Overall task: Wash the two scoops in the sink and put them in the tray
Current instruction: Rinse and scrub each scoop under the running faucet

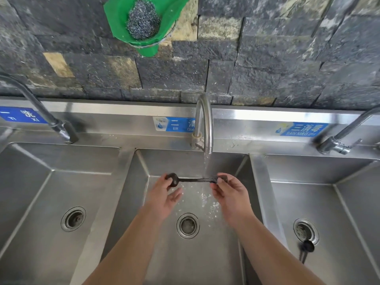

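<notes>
A dark scoop is held level over the middle sink basin, its handle under the water running from the middle faucet. My left hand holds the round bowl end between thumb and fingers. My right hand pinches the handle end. A second dark scoop lies in the right basin beside its drain. No tray is in view.
The left basin holds nothing but its drain. Faucets stand at the left and right. A steel wool ball in a green holder hangs on the dark stone wall above.
</notes>
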A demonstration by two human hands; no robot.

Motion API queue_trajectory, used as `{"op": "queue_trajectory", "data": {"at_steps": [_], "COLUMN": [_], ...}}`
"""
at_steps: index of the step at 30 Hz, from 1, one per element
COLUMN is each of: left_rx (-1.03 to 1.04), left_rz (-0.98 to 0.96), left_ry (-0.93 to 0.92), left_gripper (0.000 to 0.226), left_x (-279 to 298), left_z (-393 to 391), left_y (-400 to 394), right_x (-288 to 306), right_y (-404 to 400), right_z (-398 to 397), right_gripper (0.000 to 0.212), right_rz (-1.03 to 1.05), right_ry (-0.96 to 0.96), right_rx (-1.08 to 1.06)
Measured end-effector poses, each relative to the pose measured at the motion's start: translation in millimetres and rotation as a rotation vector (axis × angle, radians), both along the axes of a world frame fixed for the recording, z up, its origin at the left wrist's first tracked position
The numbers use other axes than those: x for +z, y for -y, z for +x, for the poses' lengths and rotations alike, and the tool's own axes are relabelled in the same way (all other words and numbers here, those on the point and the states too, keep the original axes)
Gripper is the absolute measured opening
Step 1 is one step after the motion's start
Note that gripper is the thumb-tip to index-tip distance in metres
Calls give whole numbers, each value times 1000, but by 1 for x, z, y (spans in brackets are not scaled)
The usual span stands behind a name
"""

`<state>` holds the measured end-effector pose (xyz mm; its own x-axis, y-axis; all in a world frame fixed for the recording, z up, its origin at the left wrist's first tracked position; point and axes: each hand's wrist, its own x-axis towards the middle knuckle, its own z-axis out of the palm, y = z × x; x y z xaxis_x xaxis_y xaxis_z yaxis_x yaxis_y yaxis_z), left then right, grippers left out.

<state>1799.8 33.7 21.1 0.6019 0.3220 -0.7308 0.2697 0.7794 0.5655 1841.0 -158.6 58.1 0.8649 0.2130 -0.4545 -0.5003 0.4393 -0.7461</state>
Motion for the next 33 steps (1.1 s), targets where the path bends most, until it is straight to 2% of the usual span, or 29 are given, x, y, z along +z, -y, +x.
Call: {"op": "queue_trajectory", "data": {"at_steps": [2,5,8,11,15,19,26,30,33], "left_rx": [-92,-118,-174,-283,-347,-549,-677,-681,-786], "left_rz": [-1,-60,-97,-118,-240,-254,-369,-473,-343], "left_ry": [2,73,148,132,72,38,76,124,129], "left_gripper": [20,11,11,13,15,6,16,23,21], "left_x": [-2,1,5,8,11,14,4,-4,-12], "left_z": [6,17,27,27,21,15,24,30,40], "left_y": [16,39,62,89,126,168,246,291,325], "right_x": [4,7,6,6,6,16,6,-11,-23], "right_y": [17,41,66,89,118,145,203,243,275], "right_z": [-10,-23,-35,-49,-61,-70,-85,-94,-96], "right_gripper": [27,18,26,11,19,26,26,39,48], "right_rz": [-1,-84,-298,-463,-898,-1090,-1329,-1281,-1195], "right_ry": [86,232,478,732,1140,1331,1346,1198,965], "right_rx": [34,84,137,212,341,433,342,344,313]}}
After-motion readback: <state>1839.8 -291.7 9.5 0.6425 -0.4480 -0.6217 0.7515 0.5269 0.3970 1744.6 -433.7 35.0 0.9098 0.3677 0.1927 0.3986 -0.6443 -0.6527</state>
